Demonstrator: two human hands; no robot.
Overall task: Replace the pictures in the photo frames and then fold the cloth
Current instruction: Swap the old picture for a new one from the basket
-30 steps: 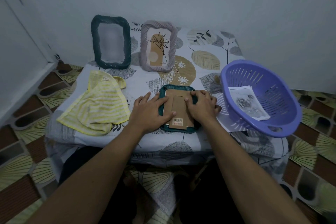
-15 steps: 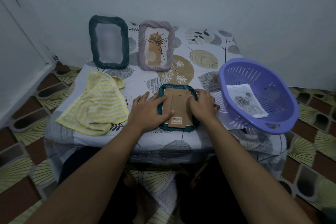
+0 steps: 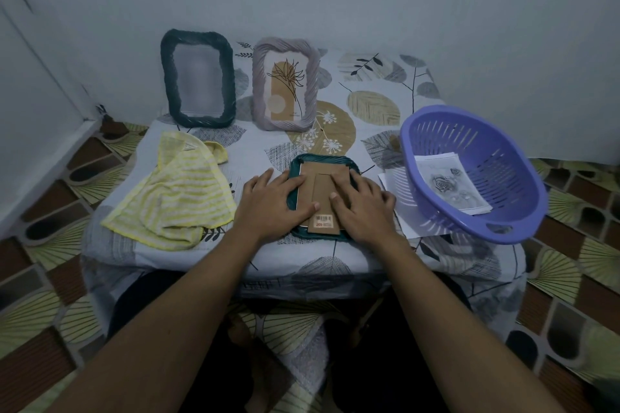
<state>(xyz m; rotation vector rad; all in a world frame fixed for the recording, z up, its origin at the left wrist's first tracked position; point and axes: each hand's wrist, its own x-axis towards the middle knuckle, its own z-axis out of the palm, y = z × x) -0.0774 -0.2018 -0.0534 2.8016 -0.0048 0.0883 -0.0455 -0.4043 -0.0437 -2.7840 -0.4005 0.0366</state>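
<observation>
Fabric-covered, leaf-print desk [image 3: 255, 151] carries all items. Purple basket [image 3: 513, 191], right, holds a rose picture [image 3: 449, 184]. Yellow striped cloth [image 3: 177, 198] lies crumpled, left. Teal photo frame [image 3: 323, 158] lies face down, centre front; left hand [image 3: 271, 203] and right hand [image 3: 364, 206] press flat, fingers straight, on its cardboard backing [image 3: 322, 183].

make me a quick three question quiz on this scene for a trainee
1. True or false: the left hand and the right hand both rest flat on the back of the face-down teal frame.
2. What lies in the purple basket? A) rose print B) yellow cloth C) barcode sticker
3. How many frames stand at the back of the table?
Key: 1 true; 2 A; 3 two, the dark green frame and the grey frame.
</observation>
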